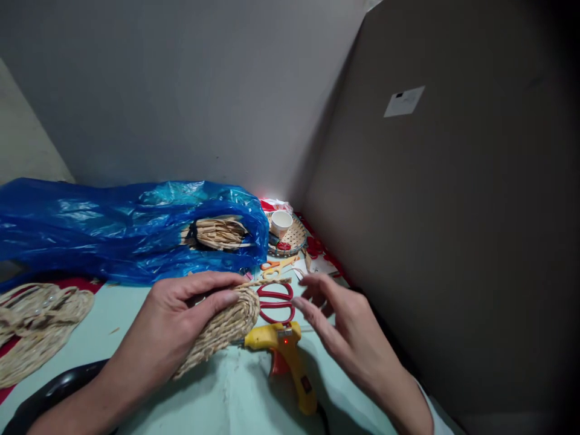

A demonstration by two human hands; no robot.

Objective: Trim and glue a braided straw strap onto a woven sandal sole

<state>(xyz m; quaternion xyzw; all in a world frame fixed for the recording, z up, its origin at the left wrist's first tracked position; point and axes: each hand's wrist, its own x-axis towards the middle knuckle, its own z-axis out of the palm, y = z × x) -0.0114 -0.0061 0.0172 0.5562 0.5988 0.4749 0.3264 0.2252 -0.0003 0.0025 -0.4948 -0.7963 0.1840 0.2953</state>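
My left hand is closed on a coiled, braided straw piece shaped like a shoe sole, thumb on top and fingers behind its upper edge. From the rounded end a thin straw braid sticks out to the right. Just beyond that tip, my right hand is raised with thumb and fingers apart, holding nothing I can see. A yellow glue gun with an orange trigger and a lit red light lies below, between the hands. Red-handled scissors lie behind it, their blades out of sight.
A blue plastic bag with a straw bundle lies along the back. Near the corner, a paper cup stands on a woven tray, with orange-and-yellow scissors before it. Woven straw pieces lie left. Grey panels enclose the table.
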